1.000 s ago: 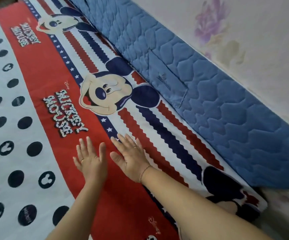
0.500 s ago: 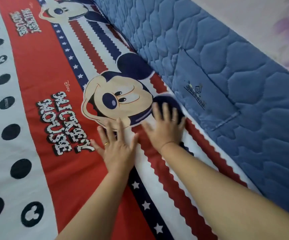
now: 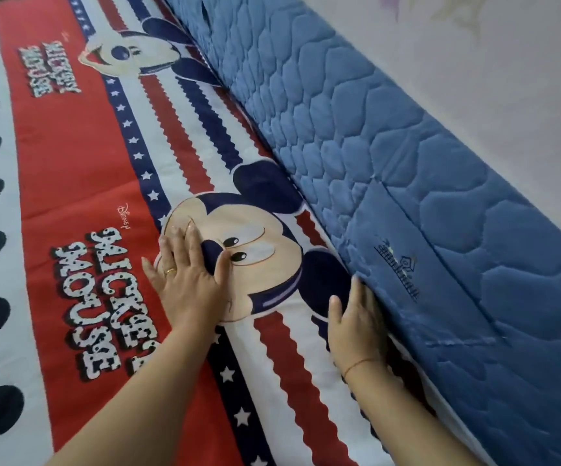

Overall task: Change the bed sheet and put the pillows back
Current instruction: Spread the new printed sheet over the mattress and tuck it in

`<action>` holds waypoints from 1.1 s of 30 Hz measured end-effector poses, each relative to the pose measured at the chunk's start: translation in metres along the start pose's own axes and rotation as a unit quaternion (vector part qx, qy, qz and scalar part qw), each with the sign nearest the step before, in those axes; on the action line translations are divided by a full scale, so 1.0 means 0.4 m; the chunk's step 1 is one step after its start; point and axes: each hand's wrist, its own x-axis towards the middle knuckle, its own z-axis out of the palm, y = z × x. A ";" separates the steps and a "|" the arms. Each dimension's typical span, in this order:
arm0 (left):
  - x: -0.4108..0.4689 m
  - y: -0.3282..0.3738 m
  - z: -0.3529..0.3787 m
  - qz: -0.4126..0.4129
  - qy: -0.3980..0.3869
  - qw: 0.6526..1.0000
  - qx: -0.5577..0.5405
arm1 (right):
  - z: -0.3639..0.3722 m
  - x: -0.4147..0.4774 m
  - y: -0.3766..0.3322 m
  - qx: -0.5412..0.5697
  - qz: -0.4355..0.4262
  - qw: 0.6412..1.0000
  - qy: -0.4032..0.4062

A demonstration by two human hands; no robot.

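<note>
Tucking step: I judge the new sheet (image 3: 70, 163) to be spread already. I am flattening it and working its edge in where it meets the blue pad (image 3: 406, 163).
Sheet position: flat across the left and centre of frame, its right edge running diagonally along the pad.
Pad: quilted, leaning on the wall (image 3: 507, 62), right of frame.
Left hand (image 3: 188, 280): palm down, fingers spread, pressing on the printed face at centre frame, with a ring (image 3: 170, 271) on one finger.
Right hand (image 3: 356, 324): fingers straight and together, turned edge-on, touching the pad at the seam, lower centre. I cannot tell whether the fingertips reach under the pad.
Next move: in my judgement, slide the right hand along the seam and push the edge down while the left hand keeps the cloth taut.
Remaining: pillows not in view and not yet replaced, by my reading.
Writing, sheet: "MICKEY MOUSE" (image 3: 104, 304) in spotted letters left of the face, repeated at upper left (image 3: 45, 67). A small "Disney" script (image 3: 125, 213) sits above.
Writing, pad: a dark logo (image 3: 398, 274) with lines of text, too small to read.
</note>
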 end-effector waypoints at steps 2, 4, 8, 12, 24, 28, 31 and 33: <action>-0.001 0.003 0.020 0.002 0.012 1.000 0.003 | -0.003 0.022 -0.136 -0.002 -0.133 0.988 0.083; -0.003 -0.002 0.039 0.002 0.020 1.000 0.002 | 0.011 0.076 -0.300 -0.004 -0.280 0.959 0.036; 0.009 -0.013 0.053 0.010 0.031 0.999 0.005 | 0.097 0.229 -0.545 -0.125 -0.377 0.912 -0.104; 0.018 -0.008 0.053 0.009 0.024 0.999 -0.031 | 0.149 0.408 -0.548 -0.154 -0.262 0.949 -0.083; 0.079 0.002 -0.003 0.015 0.019 1.000 -0.018 | 0.140 0.572 -0.394 0.122 -0.068 0.975 -0.173; 0.295 -0.010 -0.048 -0.016 0.026 0.999 -0.019 | 0.149 0.582 -0.426 0.121 -0.033 0.980 -0.152; 0.393 -0.030 -0.024 -0.033 0.005 0.999 0.007 | 0.154 0.568 -0.429 0.127 -0.026 0.989 -0.069; 0.420 -0.034 0.003 -0.027 0.013 0.999 0.012 | 0.159 0.553 -0.434 0.144 -0.036 0.988 0.032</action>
